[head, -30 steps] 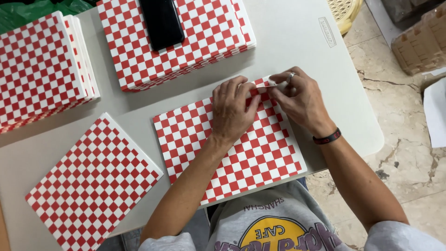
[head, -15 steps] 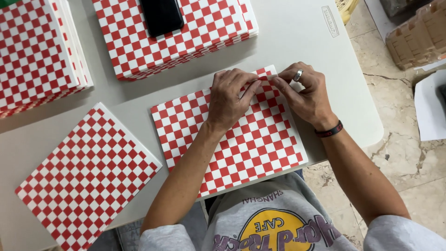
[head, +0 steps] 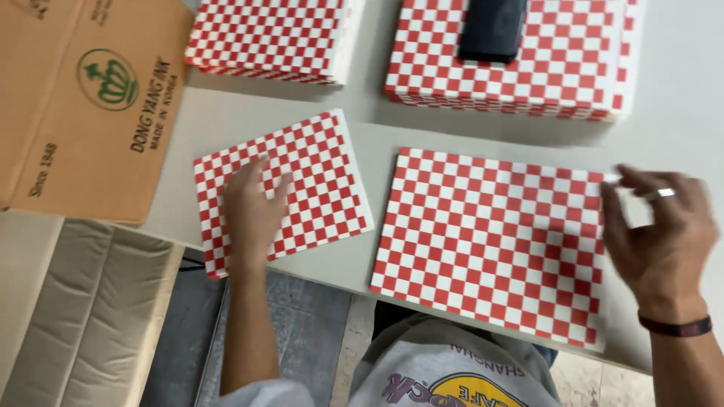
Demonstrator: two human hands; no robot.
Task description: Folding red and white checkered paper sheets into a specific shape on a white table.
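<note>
A large red-and-white checkered paper sheet [head: 490, 241] lies flat at the near edge of the grey table [head: 377, 132]. My right hand [head: 660, 234], motion-blurred, with a ring and a dark wristband, is at the sheet's right edge, thumb and forefinger spread by its far right corner. A smaller checkered sheet [head: 317, 181] lies tilted to the left of it. On that sheet rests my left hand [head: 253, 207], flat, with its fingers apart.
Two thick stacks of checkered paper stand at the back: one on the left [head: 264, 38], one on the right [head: 528, 75] with a black flat object [head: 494, 26] on top. A brown cardboard box [head: 75, 113] sits at far left, above a grey padded seat [head: 90, 316].
The view swung left. My left hand left the large sheet's far corner and moved onto the smaller sheet at left. My right hand stayed by the large sheet's corner and opened.
</note>
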